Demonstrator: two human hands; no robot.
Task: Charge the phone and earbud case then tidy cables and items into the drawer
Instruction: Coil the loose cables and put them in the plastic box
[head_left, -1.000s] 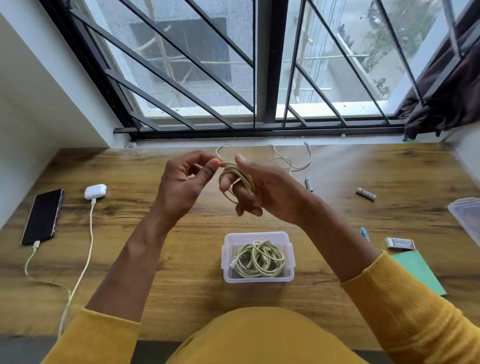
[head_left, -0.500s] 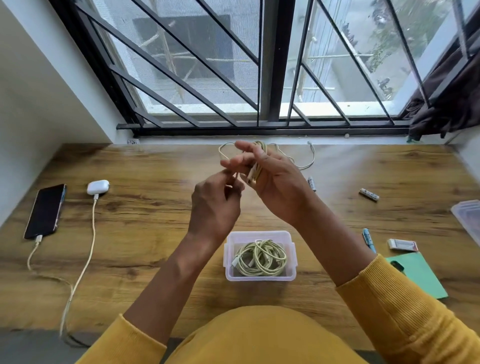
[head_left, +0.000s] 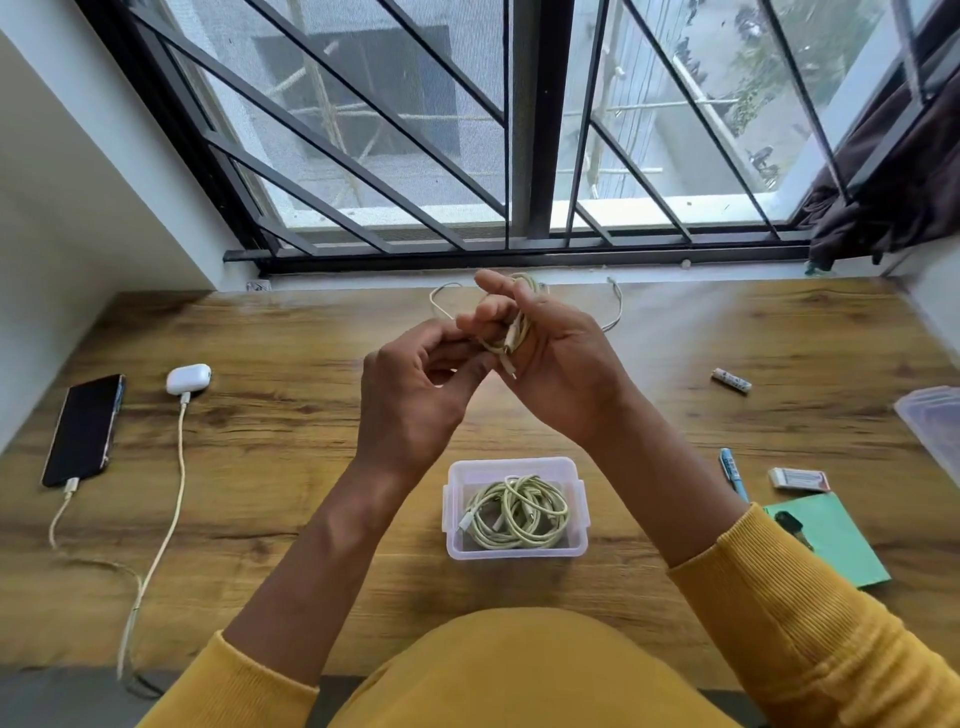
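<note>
Wood-grain desk (head_left: 270, 467) butts up against window sill; big window (head_left: 519, 130) w/ black frame + diagonal metal bars, mesh screen behind; daylight coming in, bldg and greenery outside; white wall (head_left: 78, 197) on left, bit of white wall far right; dark curtain (head_left: 893, 187) bunched at right edge of window.

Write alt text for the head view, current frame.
Over a wooden desk, the right hand holds a coiled cable wound round its fingers while the left hand pinches the loose end. Below sits a clear box of coiled cables; at left, a phone and earbud case are plugged in.
</note>
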